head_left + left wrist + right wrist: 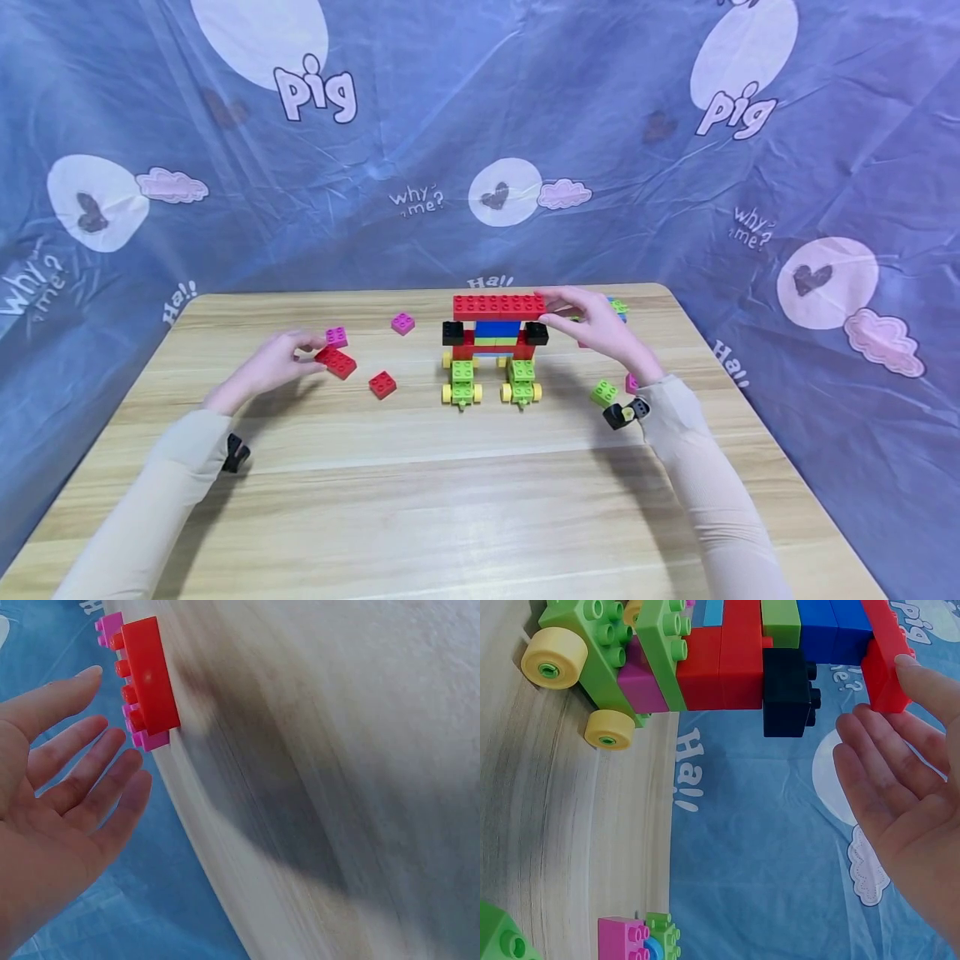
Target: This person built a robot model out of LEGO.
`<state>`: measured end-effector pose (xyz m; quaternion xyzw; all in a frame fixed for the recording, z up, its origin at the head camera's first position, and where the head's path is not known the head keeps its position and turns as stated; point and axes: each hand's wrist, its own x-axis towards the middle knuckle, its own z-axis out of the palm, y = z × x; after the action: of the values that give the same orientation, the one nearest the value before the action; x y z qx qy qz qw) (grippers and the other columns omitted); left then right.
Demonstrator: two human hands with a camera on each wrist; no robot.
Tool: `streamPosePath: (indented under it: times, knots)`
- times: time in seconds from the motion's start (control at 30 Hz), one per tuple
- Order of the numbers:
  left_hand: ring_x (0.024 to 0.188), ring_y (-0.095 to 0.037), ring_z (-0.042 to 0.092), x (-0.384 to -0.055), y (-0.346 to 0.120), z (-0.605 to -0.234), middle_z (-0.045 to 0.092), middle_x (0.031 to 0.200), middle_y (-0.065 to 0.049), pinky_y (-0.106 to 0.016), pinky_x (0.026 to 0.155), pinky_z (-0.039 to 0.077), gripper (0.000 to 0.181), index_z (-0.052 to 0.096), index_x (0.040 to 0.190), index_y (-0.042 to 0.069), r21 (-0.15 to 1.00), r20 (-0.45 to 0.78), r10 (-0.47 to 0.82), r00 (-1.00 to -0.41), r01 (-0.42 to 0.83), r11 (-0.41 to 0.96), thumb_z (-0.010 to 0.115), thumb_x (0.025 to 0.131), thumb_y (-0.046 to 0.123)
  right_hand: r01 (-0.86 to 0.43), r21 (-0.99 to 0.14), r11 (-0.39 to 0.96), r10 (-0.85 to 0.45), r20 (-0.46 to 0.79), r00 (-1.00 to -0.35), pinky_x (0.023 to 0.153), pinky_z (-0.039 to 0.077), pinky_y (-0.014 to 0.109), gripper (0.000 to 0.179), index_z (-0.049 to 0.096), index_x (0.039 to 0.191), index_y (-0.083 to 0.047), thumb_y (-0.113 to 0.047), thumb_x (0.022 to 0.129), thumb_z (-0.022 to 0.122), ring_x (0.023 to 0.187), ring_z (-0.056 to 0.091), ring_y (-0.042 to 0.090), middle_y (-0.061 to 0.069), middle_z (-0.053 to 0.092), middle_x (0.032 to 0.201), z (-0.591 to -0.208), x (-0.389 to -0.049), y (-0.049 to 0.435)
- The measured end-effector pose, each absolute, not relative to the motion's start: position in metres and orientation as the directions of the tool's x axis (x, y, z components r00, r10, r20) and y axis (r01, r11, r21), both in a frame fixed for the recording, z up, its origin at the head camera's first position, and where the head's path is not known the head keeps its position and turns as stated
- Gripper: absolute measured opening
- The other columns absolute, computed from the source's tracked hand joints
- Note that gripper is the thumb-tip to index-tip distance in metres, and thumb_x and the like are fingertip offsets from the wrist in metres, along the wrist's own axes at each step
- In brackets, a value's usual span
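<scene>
In the head view, my left hand [279,364] is beside a long red brick [336,362] on the table. The left wrist view shows its thumb and fingers loosely spread, with a gap between them and that brick. My right hand [596,323] pinches the right end of the long red brick row [498,307] on top of a built toy vehicle. In the right wrist view its thumb lies on the row's end, fingers at the other side. Below the row are blue bricks [498,330], black bricks [453,333] and green wheeled bases [462,383] with yellow wheels.
Pink bricks [402,323] and a small red brick [382,384] lie left of the vehicle. A green brick [604,392] lies at the right, near the right sleeve. Some blue and green bricks [618,308] are partly hidden behind the right hand. A printed blue cloth [450,125] surrounds the wooden table [465,517].
</scene>
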<state>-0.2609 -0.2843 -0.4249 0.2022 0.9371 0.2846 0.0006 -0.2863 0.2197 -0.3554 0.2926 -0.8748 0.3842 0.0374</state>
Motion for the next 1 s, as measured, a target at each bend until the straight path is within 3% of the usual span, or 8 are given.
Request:
streamPosePath:
  times: [0.3, 0.53, 0.77, 1.0]
  knots:
    - [0.102, -0.043, 0.066, -0.2597, -0.2832, -0.4327, 0.067, 0.117, -0.029, -0.057, 0.091, 0.053, 0.038, 0.067, 0.116, -0.008, 0.487, 0.132, 0.386, -0.913, 0.398, 0.777, 0.077, 0.083, 0.007, -0.553, -0.64, 0.534, -0.492, 0.296, -0.818, 0.093, 0.058, 0.04, 0.045, 0.058, 0.137, -0.007, -0.018, 0.095, 0.067, 0.108, 0.068, 0.025, 0.013, 0.068, 0.127, -0.3548, -0.2862, 0.2199]
    - [0.087, -0.034, 0.068, -0.2617, -0.2808, -0.4339, 0.069, 0.1, -0.024, -0.05, 0.081, 0.058, 0.043, 0.064, 0.116, -0.013, 0.508, 0.126, 0.397, -0.909, 0.403, 0.761, 0.078, 0.078, 0.003, -0.56, -0.634, 0.534, -0.495, 0.302, -0.815, 0.092, 0.059, 0.035, 0.044, 0.059, 0.136, -0.005, -0.018, 0.095, 0.067, 0.107, 0.068, 0.025, 0.013, 0.069, 0.125, -0.3538, -0.2857, 0.2207]
    - [0.081, -0.028, 0.066, -0.2627, -0.2788, -0.4334, 0.07, 0.09, -0.02, -0.044, 0.077, 0.057, 0.041, 0.068, 0.108, -0.011, 0.475, 0.115, 0.412, -0.904, 0.414, 0.776, 0.083, 0.074, 0.006, -0.559, -0.626, 0.544, -0.493, 0.301, -0.817, 0.092, 0.059, 0.039, 0.043, 0.059, 0.135, -0.005, -0.018, 0.095, 0.067, 0.107, 0.068, 0.027, 0.015, 0.07, 0.122, -0.354, -0.2863, 0.2218]
    - [0.087, -0.034, 0.068, -0.2624, -0.2786, -0.4353, 0.07, 0.099, -0.024, -0.05, 0.081, 0.057, 0.047, 0.065, 0.114, -0.011, 0.463, 0.107, 0.422, -0.9, 0.421, 0.78, 0.083, 0.074, 0.006, -0.542, -0.641, 0.544, -0.49, 0.282, -0.825, 0.094, 0.058, 0.042, 0.043, 0.059, 0.135, -0.004, -0.016, 0.095, 0.067, 0.108, 0.068, 0.029, 0.017, 0.069, 0.122, -0.3535, -0.2851, 0.2204]
